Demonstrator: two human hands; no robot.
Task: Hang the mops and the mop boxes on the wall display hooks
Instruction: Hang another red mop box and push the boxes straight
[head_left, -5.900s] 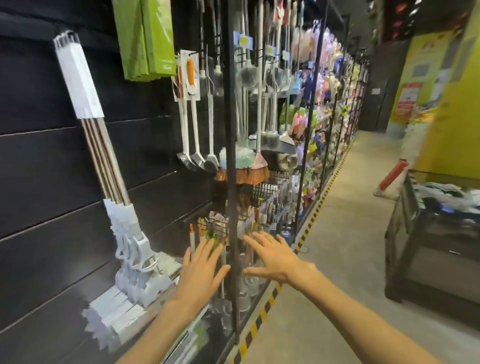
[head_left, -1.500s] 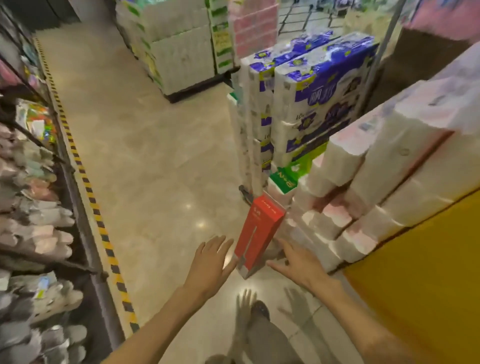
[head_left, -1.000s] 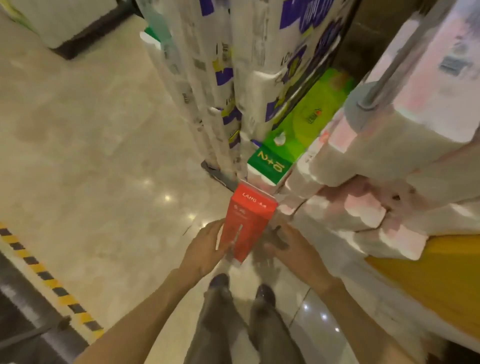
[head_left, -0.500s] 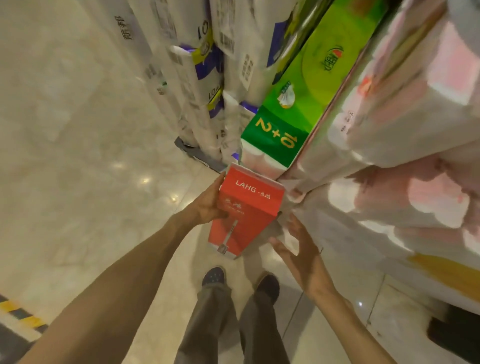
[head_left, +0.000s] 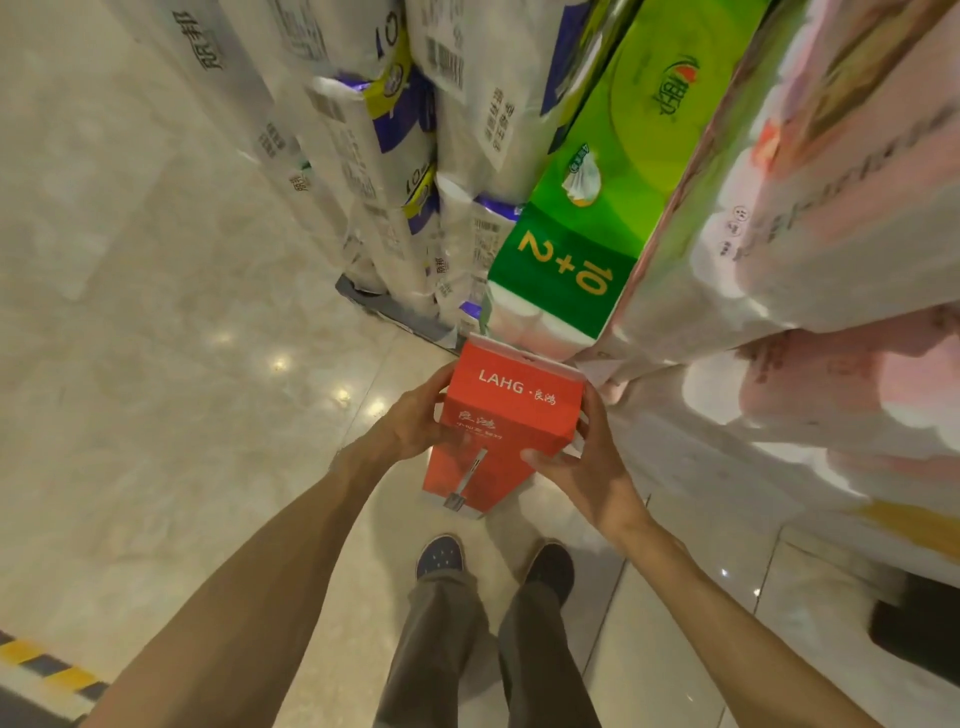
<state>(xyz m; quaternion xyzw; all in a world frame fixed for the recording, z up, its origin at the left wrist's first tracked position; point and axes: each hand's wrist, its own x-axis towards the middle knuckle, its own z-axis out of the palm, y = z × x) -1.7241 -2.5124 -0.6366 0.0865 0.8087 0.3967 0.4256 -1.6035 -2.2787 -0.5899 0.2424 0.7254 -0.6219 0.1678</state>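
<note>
- The red mop box (head_left: 506, 415) stood upright on the pale floor (head_left: 156, 364), just in front of the green tissue pack (head_left: 582, 249) — the landmark for everything else here.
- The left hand (head_left: 410, 421) gripped the box's upper left edge, fingers curled round behind it and the thumb on the front face.
- The right hand (head_left: 582, 467) clasped the upper right edge: thumb pressed across the front, fingers wrapped round the far side.
- Both hands sat high on the box, one on each side, which I judged a sensible hold for a tall, narrow carton — it would lift straight without tipping.
- The box was closed; its top flap was shut, so nothing of its contents showed. A printed picture of a mop ran down its front.
- Left of the green pack rose a stack of white-and-purple paper packs (head_left: 395, 156), sealed in plastic film; right of it lay pink-wrapped roll packs (head_left: 805, 208), also sealed, their rolls showing as rounded ends.
- Below the box, nearer the camera, were the person's two shoes (head_left: 441, 556) and trouser legs.
- No display hooks appeared anywhere around the green pack, so I judged the task's step to be picking up, with carrying and hanging not yet done.
</note>
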